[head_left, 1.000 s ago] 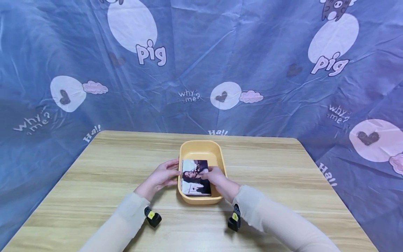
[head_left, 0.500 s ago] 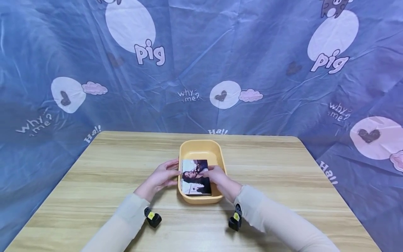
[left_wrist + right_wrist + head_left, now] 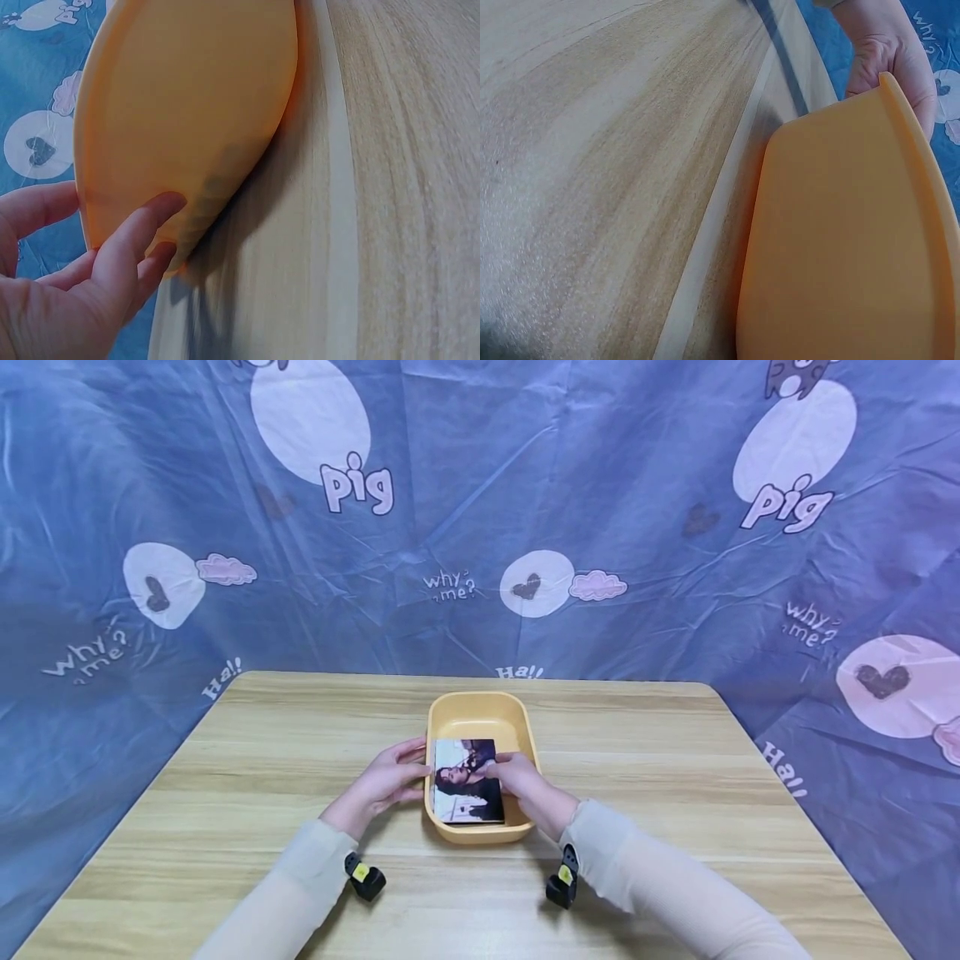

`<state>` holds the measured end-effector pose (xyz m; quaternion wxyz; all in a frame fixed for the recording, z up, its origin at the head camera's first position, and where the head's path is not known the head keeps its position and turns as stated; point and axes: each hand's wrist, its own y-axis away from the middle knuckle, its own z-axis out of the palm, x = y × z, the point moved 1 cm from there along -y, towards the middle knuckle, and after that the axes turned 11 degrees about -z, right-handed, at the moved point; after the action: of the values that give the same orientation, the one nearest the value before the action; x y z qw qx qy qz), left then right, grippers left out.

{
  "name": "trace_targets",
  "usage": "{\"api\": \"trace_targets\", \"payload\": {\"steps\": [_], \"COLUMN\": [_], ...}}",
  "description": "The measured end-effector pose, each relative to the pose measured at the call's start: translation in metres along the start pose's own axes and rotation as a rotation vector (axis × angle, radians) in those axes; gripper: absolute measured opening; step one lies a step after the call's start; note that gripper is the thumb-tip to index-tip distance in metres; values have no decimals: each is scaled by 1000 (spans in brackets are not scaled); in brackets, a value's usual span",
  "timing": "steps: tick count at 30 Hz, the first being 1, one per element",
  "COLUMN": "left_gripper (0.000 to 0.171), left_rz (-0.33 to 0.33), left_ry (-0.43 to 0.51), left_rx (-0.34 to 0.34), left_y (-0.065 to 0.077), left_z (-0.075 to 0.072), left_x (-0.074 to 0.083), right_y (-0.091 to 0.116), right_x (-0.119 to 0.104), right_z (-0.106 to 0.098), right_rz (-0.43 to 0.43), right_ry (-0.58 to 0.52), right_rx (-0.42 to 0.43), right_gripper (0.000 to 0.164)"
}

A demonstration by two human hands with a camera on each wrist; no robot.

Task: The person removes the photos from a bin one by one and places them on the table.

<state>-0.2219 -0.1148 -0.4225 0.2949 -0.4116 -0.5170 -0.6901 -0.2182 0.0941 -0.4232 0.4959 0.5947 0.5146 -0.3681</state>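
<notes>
A yellow plastic tray (image 3: pixel 480 837) with rounded corners stands on the table in the head view. In its nearer left part lies a glossy photo card (image 3: pixel 463 802) showing a dark-haired figure; a thin dark edge shows along its near side. My left hand (image 3: pixel 386 779) grips the tray's left wall, thumb at the rim and fingers against the outside, as the left wrist view also shows. Reaching over the right rim, my right hand (image 3: pixel 523 783) pinches the card's right edge with the thumb on top. Its fingertips are hidden, and in the right wrist view the tray wall covers them.
The wood-grain table (image 3: pixel 285 735) surrounds the tray. A blue printed cloth (image 3: pixel 465 635) hangs behind and beside it. A black strap device (image 3: pixel 365 878) sits on the left wrist, another black strap device (image 3: pixel 562 878) on the right.
Both hands stay nearly where they were. The right hand and the card's near right corner have shifted very slightly to the right; fewer layers show at the card's near edge.
</notes>
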Motion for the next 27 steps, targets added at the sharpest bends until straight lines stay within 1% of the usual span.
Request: {"api": "trace_targets", "payload": {"steps": [7,13,17,23,27], "left_gripper": [68,68,67,68,68], "left_rz": [1,4,7,8,3], "left_ry": [2,3,-1,-7,-8], "left_rx": [-9,-25,-22,-29,-29], "left_y": [1,0,-1,-1,-1], "left_z": [0,0,-1,-2,-2], "left_x": [1,1,1,0,0], "right_y": [0,0,0,2,2], "right_x": [0,-3,-6,-5,-2], "right_z": [0,1,0,-1,0], "right_rz": [-13,-46,-59,-104,-152], "right_ry": [18,23,21,33,32], "right_rx": [17,-2,-7,26,57], "right_gripper": [55,54,54,59,55]}}
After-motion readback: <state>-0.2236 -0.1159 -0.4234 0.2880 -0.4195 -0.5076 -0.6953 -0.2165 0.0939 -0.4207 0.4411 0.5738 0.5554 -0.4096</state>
